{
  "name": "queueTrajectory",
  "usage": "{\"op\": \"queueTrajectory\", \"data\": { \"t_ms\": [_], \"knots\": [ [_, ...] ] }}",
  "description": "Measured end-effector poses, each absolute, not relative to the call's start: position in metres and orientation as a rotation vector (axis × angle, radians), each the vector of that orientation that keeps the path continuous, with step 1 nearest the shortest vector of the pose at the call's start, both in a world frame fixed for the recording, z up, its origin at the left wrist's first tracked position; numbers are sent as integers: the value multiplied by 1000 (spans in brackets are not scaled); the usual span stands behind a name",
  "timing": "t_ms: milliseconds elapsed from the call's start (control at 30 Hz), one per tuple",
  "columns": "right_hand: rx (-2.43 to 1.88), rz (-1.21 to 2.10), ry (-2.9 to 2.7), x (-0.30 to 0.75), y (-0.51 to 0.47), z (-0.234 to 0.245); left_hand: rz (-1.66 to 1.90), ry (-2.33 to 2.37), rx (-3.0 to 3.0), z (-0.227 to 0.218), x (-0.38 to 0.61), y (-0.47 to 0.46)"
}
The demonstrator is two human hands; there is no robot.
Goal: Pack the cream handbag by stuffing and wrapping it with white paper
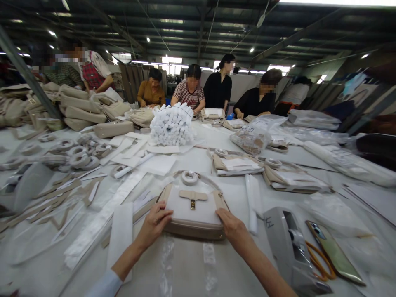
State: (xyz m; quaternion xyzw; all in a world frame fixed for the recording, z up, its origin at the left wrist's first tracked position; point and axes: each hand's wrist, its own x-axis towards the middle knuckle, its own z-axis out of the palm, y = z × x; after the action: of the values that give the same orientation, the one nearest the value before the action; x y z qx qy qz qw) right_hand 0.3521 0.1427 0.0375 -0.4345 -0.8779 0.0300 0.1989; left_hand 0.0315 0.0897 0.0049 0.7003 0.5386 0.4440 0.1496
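Observation:
A small beige handbag [193, 208] with a white protective sheet on its front and a gold clasp lies flat on the white table [192, 268] before me. My left hand [154, 225] grips its near left corner with curled fingers. My right hand [232, 227] holds the near right corner the same way. A roll of white tape [189, 177] rests on the bag's far end.
A grey tape dispenser [289, 247], orange-handled scissors [320, 262] and a phone [334, 251] lie at my right. Paper strips, tape rolls and a stack of white paper rolls [172, 123] cover the table. Beige bags [80, 109] pile at far left. Several people work along the far side.

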Motion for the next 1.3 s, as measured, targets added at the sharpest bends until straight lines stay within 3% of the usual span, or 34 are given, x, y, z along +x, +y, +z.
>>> {"op": "queueTrajectory", "data": {
  "t_ms": [133, 267, 500, 733, 1067, 1300],
  "knots": [
    [-1214, 196, -2318, 355, 140, 28, 1347, 1744, 1800, 10, 28, 69],
    [-1302, 315, -2065, 349, 132, 24, 1428, 1914, 1653, -15, 31, 32],
    [-1796, 680, -1601, 347, 131, 28, 846, 1757, 2216, -44, 45, 10],
    [-1736, 1030, -1368, 353, 135, 17, 534, 1746, 2604, -53, 48, 10],
    [-1518, 874, -1550, 364, 138, 4, 791, 1705, 3000, -84, 49, 16],
    [-1595, 929, -1469, 363, 137, 12, 520, 1611, 3187, -86, 41, 23]
  ]
}}
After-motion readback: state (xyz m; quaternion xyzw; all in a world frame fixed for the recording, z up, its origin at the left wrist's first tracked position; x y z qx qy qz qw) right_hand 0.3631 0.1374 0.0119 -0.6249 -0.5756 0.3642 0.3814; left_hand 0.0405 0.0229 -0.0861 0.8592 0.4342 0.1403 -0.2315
